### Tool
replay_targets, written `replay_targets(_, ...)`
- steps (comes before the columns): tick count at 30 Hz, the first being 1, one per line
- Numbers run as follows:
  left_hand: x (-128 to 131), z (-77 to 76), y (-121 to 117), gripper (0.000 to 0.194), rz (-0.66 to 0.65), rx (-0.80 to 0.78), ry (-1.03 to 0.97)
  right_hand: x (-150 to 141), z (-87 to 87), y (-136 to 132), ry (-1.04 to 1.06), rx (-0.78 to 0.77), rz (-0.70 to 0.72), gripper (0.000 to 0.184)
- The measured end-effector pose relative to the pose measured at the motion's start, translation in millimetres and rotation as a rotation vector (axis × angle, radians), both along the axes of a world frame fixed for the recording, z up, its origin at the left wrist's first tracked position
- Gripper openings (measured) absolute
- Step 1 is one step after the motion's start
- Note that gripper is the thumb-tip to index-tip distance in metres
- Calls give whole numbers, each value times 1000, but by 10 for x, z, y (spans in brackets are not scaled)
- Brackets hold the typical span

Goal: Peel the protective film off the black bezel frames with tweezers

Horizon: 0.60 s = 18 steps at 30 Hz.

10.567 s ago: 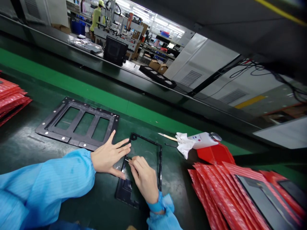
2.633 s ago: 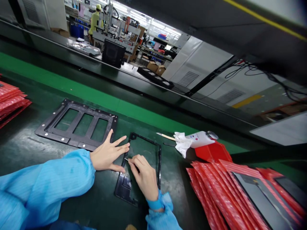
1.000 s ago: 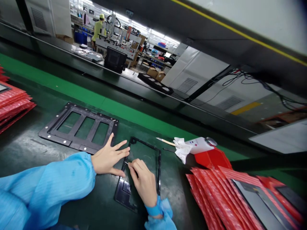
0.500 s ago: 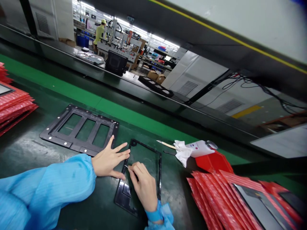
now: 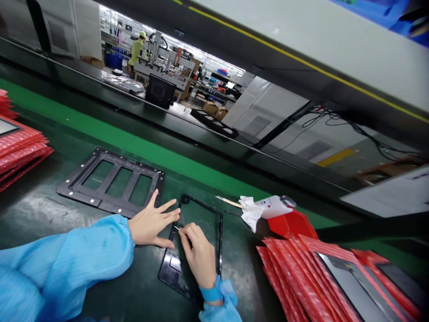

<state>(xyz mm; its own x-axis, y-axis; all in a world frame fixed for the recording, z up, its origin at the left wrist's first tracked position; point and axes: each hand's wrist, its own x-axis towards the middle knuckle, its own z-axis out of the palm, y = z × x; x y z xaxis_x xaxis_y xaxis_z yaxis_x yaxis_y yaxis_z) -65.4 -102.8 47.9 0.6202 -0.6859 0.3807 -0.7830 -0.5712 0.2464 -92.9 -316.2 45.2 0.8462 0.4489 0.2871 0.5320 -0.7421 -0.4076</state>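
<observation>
White bottle (image 5: pixel 273 207) beside crumpled white tissue (image 5: pixel 251 212).

The head view has shifted since the earliest picture: more of the pale shelf (image 5: pixel 311 40) shows overhead, blue material (image 5: pixel 382 11) has appeared at top right, and a panel (image 5: pixel 6 127) has come into view on the left red stack (image 5: pixel 25 145).

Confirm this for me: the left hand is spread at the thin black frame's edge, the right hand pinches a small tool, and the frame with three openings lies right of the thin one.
Not right: the head view shows the frame with three openings left of the thin black frame. The rest holds.
</observation>
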Motion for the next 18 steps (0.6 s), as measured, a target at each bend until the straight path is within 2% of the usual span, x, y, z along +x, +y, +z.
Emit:
replay_targets(8,-2,-10,1,73,6,-9,-29,-14,38,-21,43,-36,71,24)
replay_targets(14,4,-9,3,73,3,7,-25,4,40,-8,33,-13,23,25)
replay_targets(18,5,2,4,72,7,12,-31,-7,46,-11,52,-40,60,25)
